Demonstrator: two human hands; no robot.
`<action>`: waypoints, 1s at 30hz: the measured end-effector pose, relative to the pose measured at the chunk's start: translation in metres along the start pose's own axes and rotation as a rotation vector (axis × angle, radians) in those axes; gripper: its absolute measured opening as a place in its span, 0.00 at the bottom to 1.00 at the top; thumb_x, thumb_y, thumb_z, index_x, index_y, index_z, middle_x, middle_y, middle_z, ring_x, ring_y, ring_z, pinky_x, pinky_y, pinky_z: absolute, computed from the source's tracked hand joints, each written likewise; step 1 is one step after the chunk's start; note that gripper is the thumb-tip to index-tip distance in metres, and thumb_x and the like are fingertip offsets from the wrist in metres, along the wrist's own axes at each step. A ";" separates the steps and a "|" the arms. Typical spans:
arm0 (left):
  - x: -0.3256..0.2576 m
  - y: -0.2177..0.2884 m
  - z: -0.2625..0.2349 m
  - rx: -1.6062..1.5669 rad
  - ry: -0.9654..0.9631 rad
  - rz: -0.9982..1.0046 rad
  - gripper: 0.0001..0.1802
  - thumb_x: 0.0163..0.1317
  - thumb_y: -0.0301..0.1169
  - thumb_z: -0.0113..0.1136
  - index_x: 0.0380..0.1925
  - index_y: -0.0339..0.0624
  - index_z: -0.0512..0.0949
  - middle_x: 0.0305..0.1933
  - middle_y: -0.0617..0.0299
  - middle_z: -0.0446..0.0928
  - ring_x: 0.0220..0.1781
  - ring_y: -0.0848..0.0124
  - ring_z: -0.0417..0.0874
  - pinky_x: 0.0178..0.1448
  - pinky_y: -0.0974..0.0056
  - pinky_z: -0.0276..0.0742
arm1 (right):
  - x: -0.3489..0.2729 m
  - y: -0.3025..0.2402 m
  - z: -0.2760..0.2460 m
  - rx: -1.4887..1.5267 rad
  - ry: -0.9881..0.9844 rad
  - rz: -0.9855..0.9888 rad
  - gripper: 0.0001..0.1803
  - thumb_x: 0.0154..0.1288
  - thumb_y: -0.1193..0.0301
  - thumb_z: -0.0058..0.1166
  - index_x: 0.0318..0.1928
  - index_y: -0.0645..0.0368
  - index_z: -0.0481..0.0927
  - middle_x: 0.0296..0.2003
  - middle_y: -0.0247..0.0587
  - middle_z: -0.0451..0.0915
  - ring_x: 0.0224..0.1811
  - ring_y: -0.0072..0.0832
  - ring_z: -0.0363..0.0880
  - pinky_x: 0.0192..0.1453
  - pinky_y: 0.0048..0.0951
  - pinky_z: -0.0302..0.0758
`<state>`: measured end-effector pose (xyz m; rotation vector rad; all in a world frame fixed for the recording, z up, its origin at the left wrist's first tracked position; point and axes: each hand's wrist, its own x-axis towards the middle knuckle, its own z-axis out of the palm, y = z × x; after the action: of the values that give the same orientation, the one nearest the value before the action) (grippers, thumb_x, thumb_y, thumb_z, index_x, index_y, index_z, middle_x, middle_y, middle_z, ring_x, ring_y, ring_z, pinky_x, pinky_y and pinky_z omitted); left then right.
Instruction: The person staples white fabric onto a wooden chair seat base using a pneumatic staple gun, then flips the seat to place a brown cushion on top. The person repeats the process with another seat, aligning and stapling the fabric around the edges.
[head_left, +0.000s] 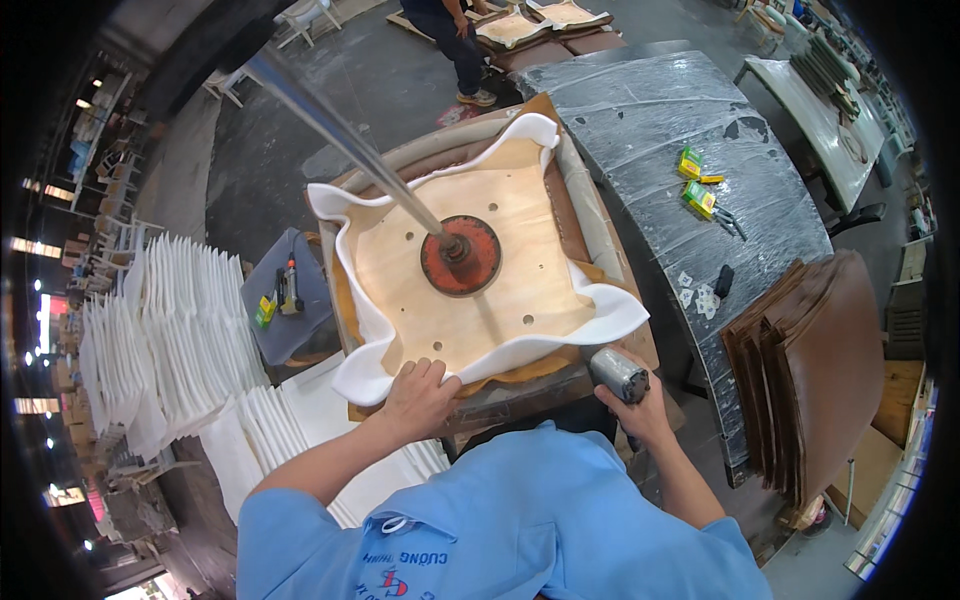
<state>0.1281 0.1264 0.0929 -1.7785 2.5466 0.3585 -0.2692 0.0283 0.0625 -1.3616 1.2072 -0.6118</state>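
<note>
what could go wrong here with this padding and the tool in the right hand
The left hand rests at the near edge of the white padding, so it might get hurt if the grey tool in the right hand strays there. The padding's corners curl up and could bunch unevenly.

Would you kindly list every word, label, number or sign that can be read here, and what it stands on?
Light blue shirt: dark blue lettering and a red and blue emblem; wording not copied here.
Two yellow and green boxes on the plastic-covered table: print too small to read.
Yellow and green box beside the tool at left: print too small to read.
</note>
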 end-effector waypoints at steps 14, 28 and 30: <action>-0.002 -0.065 0.013 0.004 -0.328 0.296 0.14 0.70 0.43 0.72 0.33 0.46 0.85 0.35 0.58 0.83 0.45 0.57 0.89 0.50 0.48 0.81 | -0.001 -0.019 0.019 -0.263 0.098 -0.196 0.36 0.64 0.73 0.82 0.72 0.57 0.83 0.58 0.51 0.87 0.61 0.49 0.89 0.69 0.44 0.83; 0.148 0.058 0.041 -0.329 0.222 0.065 0.16 0.63 0.42 0.78 0.37 0.43 0.83 0.35 0.53 0.82 0.40 0.50 0.87 0.45 0.45 0.83 | 0.031 -0.013 -0.002 -0.144 0.160 -0.070 0.38 0.67 0.72 0.82 0.75 0.57 0.81 0.63 0.47 0.87 0.67 0.39 0.87 0.74 0.40 0.80; 0.166 0.057 0.047 -0.341 0.153 -0.002 0.10 0.66 0.35 0.73 0.36 0.42 0.83 0.33 0.50 0.84 0.39 0.47 0.89 0.45 0.42 0.84 | 0.034 -0.014 -0.005 -0.134 0.157 -0.054 0.38 0.67 0.72 0.82 0.75 0.57 0.81 0.64 0.46 0.87 0.67 0.37 0.87 0.74 0.39 0.80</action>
<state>0.0109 0.0010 0.0340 -1.9846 2.7206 0.7233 -0.2584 -0.0068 0.0670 -1.4849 1.3608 -0.6967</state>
